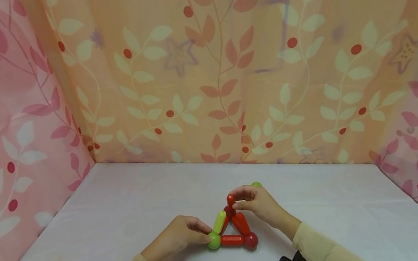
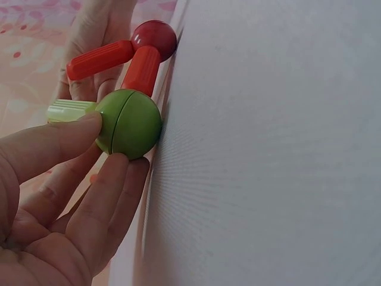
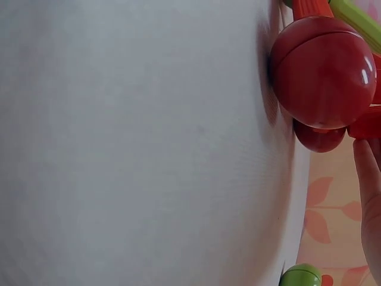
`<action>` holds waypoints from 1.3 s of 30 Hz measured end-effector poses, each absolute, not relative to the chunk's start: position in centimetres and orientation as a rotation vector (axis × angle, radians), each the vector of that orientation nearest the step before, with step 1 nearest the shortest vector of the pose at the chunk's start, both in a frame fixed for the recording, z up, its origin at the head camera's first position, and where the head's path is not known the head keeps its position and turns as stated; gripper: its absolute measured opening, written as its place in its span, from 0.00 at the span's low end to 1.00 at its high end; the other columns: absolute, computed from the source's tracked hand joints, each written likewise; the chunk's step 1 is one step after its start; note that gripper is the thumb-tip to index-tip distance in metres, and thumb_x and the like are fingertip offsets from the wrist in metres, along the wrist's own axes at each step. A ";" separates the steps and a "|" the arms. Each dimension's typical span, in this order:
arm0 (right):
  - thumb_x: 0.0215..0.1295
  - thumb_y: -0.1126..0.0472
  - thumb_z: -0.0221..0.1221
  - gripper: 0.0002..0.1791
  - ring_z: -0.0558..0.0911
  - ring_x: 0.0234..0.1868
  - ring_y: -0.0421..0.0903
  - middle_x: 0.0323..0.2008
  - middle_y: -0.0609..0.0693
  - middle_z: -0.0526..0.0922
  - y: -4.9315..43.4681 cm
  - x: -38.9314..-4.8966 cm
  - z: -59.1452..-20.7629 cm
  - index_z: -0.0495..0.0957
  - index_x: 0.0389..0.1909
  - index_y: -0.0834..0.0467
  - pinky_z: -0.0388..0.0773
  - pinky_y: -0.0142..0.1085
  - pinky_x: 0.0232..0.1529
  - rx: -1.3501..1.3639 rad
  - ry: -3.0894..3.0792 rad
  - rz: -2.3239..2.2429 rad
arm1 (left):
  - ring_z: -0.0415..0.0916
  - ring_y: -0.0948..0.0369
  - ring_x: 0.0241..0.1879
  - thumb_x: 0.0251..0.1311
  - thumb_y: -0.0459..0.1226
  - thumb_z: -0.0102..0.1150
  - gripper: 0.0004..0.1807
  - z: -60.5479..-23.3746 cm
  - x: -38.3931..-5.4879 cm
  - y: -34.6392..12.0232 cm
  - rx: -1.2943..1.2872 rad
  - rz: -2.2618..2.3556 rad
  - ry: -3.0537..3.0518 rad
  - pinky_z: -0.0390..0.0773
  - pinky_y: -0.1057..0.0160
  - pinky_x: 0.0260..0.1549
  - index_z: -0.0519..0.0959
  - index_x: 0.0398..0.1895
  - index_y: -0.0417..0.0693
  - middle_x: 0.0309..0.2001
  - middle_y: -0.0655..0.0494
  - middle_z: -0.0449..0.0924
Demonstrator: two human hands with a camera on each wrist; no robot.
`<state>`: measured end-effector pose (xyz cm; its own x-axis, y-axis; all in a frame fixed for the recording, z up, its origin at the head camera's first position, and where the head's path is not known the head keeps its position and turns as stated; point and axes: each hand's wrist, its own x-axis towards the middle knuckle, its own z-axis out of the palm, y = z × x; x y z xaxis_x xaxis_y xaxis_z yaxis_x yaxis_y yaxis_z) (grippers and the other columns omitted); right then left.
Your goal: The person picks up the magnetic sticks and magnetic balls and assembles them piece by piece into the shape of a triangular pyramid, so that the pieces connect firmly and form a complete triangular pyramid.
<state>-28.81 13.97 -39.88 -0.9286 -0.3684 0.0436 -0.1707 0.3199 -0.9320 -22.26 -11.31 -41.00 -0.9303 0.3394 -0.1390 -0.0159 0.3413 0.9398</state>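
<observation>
A toy frame of balls and rods stands on the table. Its base is a triangle of red rods [image 1: 232,240] joining a green ball [image 1: 213,240], a front red ball [image 1: 251,240] and a back red ball [image 1: 228,211]. My left hand [image 1: 182,237] pinches the green ball between thumb and fingers, as the left wrist view shows too. From that ball a yellow-green rod [image 1: 219,222] slants upward. At the back corner my right hand [image 1: 256,203] pinches an upright red rod [image 1: 230,200] by its upper part. The front red ball [image 3: 324,71] looms large in the right wrist view.
Behind my right hand lies a green piece [image 1: 256,184], mostly hidden by the hand; a green piece [image 3: 301,276] also shows low in the right wrist view. A white cloth covers the table [image 1: 129,198]. Leaf-patterned curtains [image 1: 185,84] close off the back and both sides.
</observation>
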 end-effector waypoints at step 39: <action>0.63 0.60 0.66 0.23 0.85 0.47 0.44 0.52 0.64 0.82 15.9 -25.7 -36.9 0.77 0.57 0.63 0.83 0.39 0.51 -0.461 2.343 -1.675 | 0.82 0.62 0.42 0.55 0.37 0.71 0.19 -37.8 -23.6 -9.7 0.365 1.566 2.456 0.81 0.59 0.46 0.83 0.49 0.39 0.41 0.53 0.87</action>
